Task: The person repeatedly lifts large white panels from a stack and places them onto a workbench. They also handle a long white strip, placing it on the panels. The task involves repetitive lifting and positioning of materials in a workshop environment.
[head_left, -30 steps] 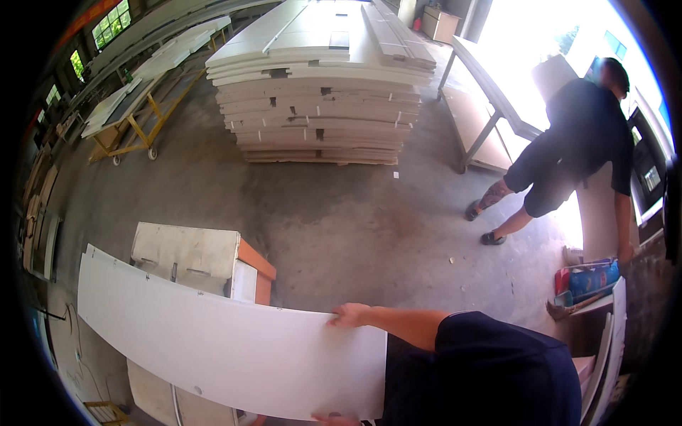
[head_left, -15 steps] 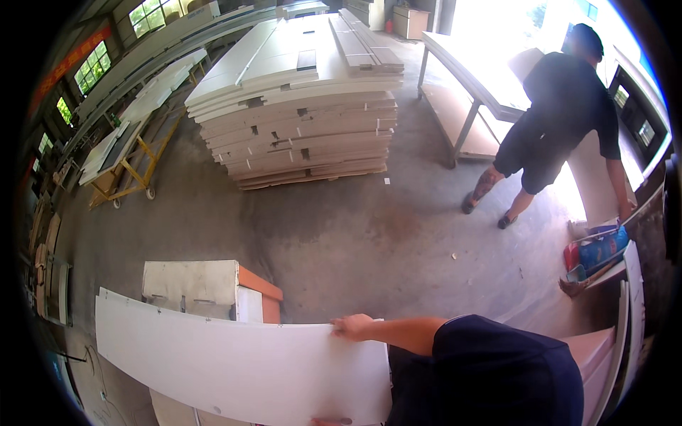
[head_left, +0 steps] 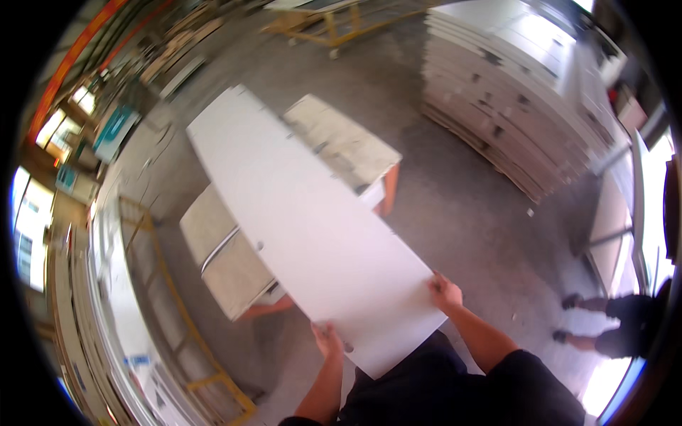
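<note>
A long white panel (head_left: pixel 312 227) is carried flat above a grey concrete floor (head_left: pixel 455 206), its near end at the person's waist and its far end reaching out over two low dusty boxes (head_left: pixel 341 142) with orange sides. The left hand (head_left: pixel 328 339) is closed on the panel's near left edge, and the right hand (head_left: pixel 445 292) is closed on its right edge. Moving it well looks to call for an even two-sided grip and the far end kept level, clear of the boxes beneath. Right of the panel rises a tall stack of white boards (head_left: pixel 518 92); a yellow trolley frame (head_left: pixel 185 334) lies to its left, and another person's legs (head_left: pixel 604 334) stand beyond the right hand.
</note>
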`<state>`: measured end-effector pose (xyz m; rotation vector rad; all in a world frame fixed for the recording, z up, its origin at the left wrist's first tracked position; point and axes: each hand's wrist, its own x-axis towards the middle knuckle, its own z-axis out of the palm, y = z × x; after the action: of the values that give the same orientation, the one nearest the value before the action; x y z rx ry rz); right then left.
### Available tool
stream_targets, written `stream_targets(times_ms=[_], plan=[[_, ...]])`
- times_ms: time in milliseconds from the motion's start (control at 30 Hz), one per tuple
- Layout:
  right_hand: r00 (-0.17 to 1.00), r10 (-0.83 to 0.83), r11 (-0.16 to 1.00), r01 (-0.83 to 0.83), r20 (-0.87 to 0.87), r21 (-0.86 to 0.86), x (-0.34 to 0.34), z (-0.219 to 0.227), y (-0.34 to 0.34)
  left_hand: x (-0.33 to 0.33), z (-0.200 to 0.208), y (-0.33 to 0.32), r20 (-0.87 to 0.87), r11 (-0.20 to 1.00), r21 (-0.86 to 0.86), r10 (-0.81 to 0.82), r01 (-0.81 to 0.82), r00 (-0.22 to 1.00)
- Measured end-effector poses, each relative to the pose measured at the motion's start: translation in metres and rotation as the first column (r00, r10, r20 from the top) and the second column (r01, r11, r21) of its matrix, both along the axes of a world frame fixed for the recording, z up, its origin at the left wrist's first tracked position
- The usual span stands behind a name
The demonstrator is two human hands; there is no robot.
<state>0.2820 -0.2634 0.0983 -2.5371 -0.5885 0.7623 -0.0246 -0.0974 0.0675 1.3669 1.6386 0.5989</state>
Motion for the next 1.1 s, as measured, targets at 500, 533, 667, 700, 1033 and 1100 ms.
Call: stream_targets(times_ms=[500,533,667,700,1033,1100], plan=[[0.973,0.049,0.986,-0.083,0.228,0.143,-0.015,-0.012,-0.020,0.007,0.043,0.008,-0.004,0.998,-0.058,0.019,-0.020,1.000],[0.971,0.055,0.985,-0.092,0.235,0.148,-0.017,-0.011,-0.021,0.003,0.039,0.007,-0.014,1.000,-0.023,0.005,-0.005,1.000],[0.960,0.072,0.978,-0.121,0.271,0.167,-0.028,-0.011,-0.027,-0.001,0.044,0.010,-0.009,1.000,0.019,-0.001,0.001,1.000],[0.957,0.076,0.977,-0.127,0.281,0.169,-0.029,-0.013,-0.030,0.000,0.050,0.010,0.005,1.000,0.003,0.010,-0.010,1.000],[0.951,0.072,0.989,-0.107,0.300,0.102,-0.040,-0.015,-0.046,-0.022,-0.035,0.017,0.132,0.982,0.145,-0.140,0.120,0.981],[0.953,0.111,0.988,-0.137,0.283,0.076,-0.034,-0.010,-0.033,-0.027,-0.028,0.006,-0.125,0.913,0.251,-0.298,0.321,0.946]])
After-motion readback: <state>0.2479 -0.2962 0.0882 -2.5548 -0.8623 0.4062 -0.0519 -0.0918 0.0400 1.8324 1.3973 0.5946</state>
